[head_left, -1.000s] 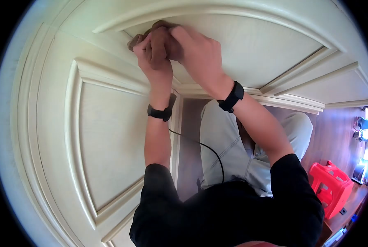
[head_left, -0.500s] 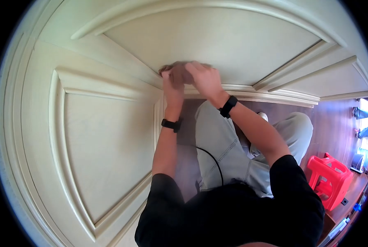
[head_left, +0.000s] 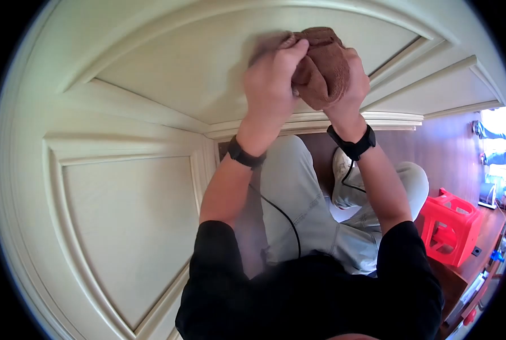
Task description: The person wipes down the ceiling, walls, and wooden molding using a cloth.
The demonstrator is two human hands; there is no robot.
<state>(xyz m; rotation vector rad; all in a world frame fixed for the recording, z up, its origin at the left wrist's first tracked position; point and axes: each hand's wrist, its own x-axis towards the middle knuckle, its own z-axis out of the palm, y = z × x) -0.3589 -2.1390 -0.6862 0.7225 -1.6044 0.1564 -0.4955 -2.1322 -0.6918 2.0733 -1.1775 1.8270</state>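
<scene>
A bunched brown cloth [head_left: 322, 71] is held between both hands in front of the cream panelled surface [head_left: 207, 68]. My left hand [head_left: 271, 85] is closed on the cloth's left part, its thumb lying over a fold. On the right side my right hand [head_left: 352, 85] grips the same cloth, with most of its fingers hidden behind it. Each wrist wears a black band. Part of the cloth at the far left is blurred.
A second cream panel [head_left: 128, 226] stands at the left. A red plastic stool [head_left: 448, 226] is on the right, beside a wooden ledge with small items. My bent legs [head_left: 290, 198] and a black cable are below. Other people's legs show at the far right.
Both hands have moved up and to the right with the cloth, away from the corner between the panels. More of the cloth shows, and the view has shifted slightly.
</scene>
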